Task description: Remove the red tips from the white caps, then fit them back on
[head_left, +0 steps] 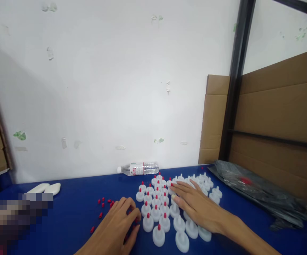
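Left hand (120, 216): curving over red caps (100, 215) — can't tell if pinching
Right hand (194, 202): hovering over white lids (159, 238) — fingers slightly spread
Bottle (137, 169): lying far

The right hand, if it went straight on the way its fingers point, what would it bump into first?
The right hand would probably meet the red-capped white pieces just ahead of it first, though its height above them is hard to judge.
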A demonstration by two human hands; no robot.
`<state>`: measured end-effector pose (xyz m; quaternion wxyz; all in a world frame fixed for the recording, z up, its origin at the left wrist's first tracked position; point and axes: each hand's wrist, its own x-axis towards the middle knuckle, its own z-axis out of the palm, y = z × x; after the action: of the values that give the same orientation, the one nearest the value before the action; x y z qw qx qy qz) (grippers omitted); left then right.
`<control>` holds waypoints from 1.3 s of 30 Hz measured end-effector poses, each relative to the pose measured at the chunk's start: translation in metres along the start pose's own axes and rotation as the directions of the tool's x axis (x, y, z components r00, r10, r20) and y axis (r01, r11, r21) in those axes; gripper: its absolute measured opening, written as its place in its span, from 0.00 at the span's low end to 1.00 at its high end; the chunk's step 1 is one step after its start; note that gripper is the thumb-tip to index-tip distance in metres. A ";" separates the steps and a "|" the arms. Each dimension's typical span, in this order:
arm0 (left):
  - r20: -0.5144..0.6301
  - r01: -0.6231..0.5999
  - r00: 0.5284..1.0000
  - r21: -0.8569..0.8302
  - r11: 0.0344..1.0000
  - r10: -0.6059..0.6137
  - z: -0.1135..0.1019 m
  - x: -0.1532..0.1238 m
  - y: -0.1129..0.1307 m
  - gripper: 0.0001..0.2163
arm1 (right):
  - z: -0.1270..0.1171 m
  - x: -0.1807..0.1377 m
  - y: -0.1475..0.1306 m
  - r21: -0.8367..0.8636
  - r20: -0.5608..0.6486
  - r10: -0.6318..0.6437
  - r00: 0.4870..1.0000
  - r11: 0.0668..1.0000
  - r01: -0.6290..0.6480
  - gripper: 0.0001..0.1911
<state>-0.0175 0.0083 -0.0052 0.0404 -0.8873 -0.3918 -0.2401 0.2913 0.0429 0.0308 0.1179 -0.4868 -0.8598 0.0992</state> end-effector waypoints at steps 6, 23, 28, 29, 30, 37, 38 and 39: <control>-0.021 0.021 1.000 -0.047 0.999 -0.022 -0.013 0.004 0.005 0.10 | -0.007 0.000 -0.004 -0.011 -0.298 -0.105 0.949 0.994 0.107 0.27; -0.323 -0.136 0.936 0.046 0.990 0.143 0.000 0.003 0.017 0.08 | 0.011 -0.013 -0.051 -0.220 -0.404 -0.666 0.628 0.736 0.640 0.09; -0.163 -0.150 0.972 0.124 0.981 0.169 -0.004 0.002 0.026 0.07 | 0.019 -0.012 -0.055 -0.265 -0.410 -0.723 0.556 0.678 0.685 0.09; -0.129 -0.162 0.975 0.141 0.977 0.181 -0.004 0.003 0.027 0.07 | 0.020 -0.011 -0.055 -0.261 -0.413 -0.725 0.551 0.674 0.691 0.08; -0.100 -0.173 0.977 0.160 0.972 0.190 -0.004 0.004 0.028 0.08 | 0.021 -0.010 -0.054 -0.259 -0.415 -0.728 0.545 0.669 0.697 0.08; -0.107 -0.167 0.977 0.163 0.973 0.185 -0.001 0.005 0.027 0.11 | 0.021 -0.013 -0.057 -0.237 -0.389 -0.717 0.579 0.685 0.689 0.04; -0.131 -0.137 0.980 0.106 0.985 0.150 -0.002 0.004 0.029 0.11 | 0.020 -0.014 -0.059 -0.235 -0.380 -0.718 0.583 0.684 0.690 0.05; -0.155 -0.101 0.982 0.038 0.994 0.105 -0.003 0.003 0.031 0.11 | 0.018 -0.015 -0.060 -0.242 -0.377 -0.722 0.580 0.682 0.690 0.06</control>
<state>0.0053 -0.0122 0.0022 0.0967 -0.8840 -0.3444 -0.3010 0.2444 -0.0017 0.0288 0.3234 -0.1174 -0.9337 -0.0990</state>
